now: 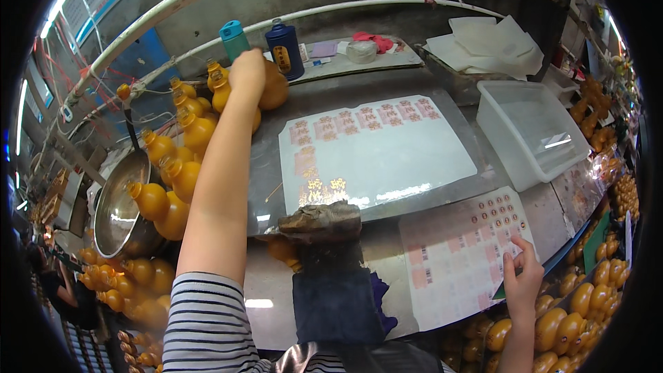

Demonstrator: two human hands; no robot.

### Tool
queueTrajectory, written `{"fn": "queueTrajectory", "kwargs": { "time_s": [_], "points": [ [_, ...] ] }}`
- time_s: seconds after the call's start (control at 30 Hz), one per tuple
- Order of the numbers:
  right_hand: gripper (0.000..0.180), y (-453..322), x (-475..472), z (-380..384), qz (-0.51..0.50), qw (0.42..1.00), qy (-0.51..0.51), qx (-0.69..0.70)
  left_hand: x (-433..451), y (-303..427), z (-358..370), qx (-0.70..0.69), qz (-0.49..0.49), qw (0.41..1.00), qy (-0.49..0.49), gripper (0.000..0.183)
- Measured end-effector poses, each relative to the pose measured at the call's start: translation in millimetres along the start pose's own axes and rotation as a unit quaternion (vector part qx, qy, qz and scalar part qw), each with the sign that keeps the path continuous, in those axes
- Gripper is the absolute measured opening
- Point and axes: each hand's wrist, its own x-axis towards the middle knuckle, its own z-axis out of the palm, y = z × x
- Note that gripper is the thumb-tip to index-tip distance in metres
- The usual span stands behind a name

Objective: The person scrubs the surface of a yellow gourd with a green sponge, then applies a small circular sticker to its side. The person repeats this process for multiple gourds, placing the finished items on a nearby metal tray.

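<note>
My left hand (248,70) reaches far forward and grips the top of an amber gourd-shaped bottle (274,88); the fingers are partly hidden. Beside it, several yellow gourd-shaped bottles (196,132) stand close together, with open necks. My right hand (523,274) hangs over the right edge of a sticker sheet (450,290) with small round emblems and pink patches; its thumb and forefinger are apart with nothing visible between them. Before me lies a white backing sheet (383,155) with gold and pink character decals along its far and left edges.
A metal basin (121,212) sits left of the bottles. A folded brown cloth (321,220) lies at the near edge of the grey work board. A teal bottle (234,40) and a blue bottle (285,52) stand at the back. Right is a translucent plastic tub (533,134); racks of gourd bottles (564,326) stand below.
</note>
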Motion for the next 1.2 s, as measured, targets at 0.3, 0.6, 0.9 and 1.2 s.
{"fn": "queueTrajectory", "kwargs": {
  "time_s": [0.3, 0.6, 0.9, 1.2],
  "points": [
    [0.027, -28, 13, 20, -0.058, 0.987, -0.054, 0.140, -136, -25, -147, -0.354, 0.060, 0.933, 0.010, 0.017],
    [0.025, -63, 23, 52, -0.167, 0.964, -0.122, 0.168, -262, -168, -353, -0.107, -0.022, 0.971, 0.212, 0.018],
    [0.024, -108, 3, 52, -0.111, 0.973, -0.174, 0.107, -318, -309, -229, 0.259, -0.181, 0.942, 0.113, 0.012],
    [0.027, -156, 11, 51, -0.139, 0.978, -0.143, 0.058, -317, -302, -156, 0.192, -0.277, 0.941, 0.012, 0.042]
  ]
}}
